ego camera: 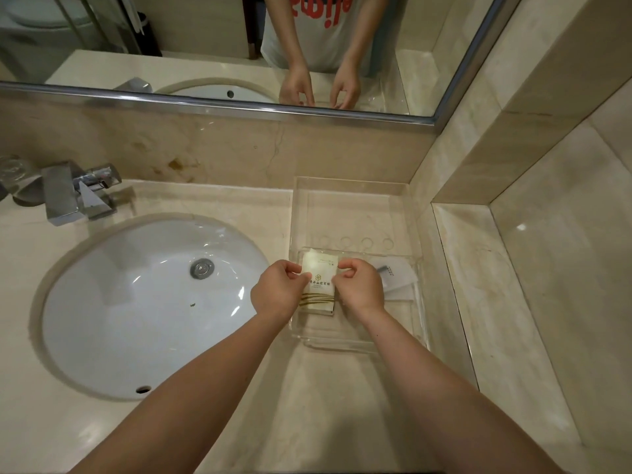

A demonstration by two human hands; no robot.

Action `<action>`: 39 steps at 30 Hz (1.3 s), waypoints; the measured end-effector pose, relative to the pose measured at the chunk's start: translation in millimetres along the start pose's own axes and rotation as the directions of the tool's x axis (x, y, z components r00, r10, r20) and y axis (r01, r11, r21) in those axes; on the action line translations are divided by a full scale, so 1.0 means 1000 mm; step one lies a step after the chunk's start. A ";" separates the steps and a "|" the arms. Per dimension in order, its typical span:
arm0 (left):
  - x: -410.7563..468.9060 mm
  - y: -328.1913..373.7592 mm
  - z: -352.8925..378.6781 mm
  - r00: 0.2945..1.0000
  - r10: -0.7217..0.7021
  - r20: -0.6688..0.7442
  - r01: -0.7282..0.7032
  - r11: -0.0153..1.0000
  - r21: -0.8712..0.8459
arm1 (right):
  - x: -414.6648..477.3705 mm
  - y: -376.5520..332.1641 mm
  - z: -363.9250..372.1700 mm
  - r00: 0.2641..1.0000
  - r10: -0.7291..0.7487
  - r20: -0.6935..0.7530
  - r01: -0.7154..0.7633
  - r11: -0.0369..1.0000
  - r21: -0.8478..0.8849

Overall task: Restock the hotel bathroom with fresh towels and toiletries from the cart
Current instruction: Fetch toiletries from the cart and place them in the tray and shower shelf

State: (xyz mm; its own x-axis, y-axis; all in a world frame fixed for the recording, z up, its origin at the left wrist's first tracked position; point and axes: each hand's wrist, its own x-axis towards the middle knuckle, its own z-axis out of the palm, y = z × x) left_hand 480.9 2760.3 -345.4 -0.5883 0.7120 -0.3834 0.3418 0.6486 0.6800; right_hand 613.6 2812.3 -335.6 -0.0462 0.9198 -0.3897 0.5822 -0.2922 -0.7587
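A cream toiletry packet [319,285] with a gold logo and stripes lies in a clear acrylic tray [352,186] on the marble counter, right of the sink. My left hand [278,290] pinches the packet's left edge. My right hand [359,285] pinches its right edge. A white packet [398,275] lies in the tray just right of my right hand, partly hidden by it.
The round white sink [147,302] fills the counter's left half, with a chrome faucet [73,195] behind it. A glass [12,177] stands at the far left. A mirror [212,46] spans the back wall. A marble ledge [519,302] rises on the right.
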 end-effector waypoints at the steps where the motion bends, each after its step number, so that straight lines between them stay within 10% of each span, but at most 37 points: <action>1: 0.001 0.000 0.000 1.000 0.009 -0.006 -0.009 0.999 0.042 | 0.002 0.001 0.001 1.000 -0.004 0.005 0.004 1.000 -0.024; 12: -0.002 0.002 0.010 0.967 0.256 0.008 -0.257 0.966 0.017 | -0.001 0.011 -0.018 0.950 -0.237 -0.201 0.197 0.960 -0.198; 20: -0.005 0.010 0.033 0.797 0.506 0.331 -0.587 0.778 0.223 | 0.003 0.049 -0.034 0.981 -0.188 0.040 0.178 0.816 -0.550; 39: 0.004 0.017 0.032 0.814 0.512 0.274 -0.574 0.784 0.238 | 0.011 0.044 -0.031 0.991 -0.131 -0.021 0.109 0.896 -0.430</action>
State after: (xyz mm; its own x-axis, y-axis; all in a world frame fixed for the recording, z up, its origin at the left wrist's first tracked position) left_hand 508.3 2782.6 -355.3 -0.1030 0.9855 -0.1347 0.7798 0.1641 0.6041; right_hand 663.9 2817.5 -356.4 -0.1047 0.9555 -0.2759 0.8658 -0.0489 -0.4980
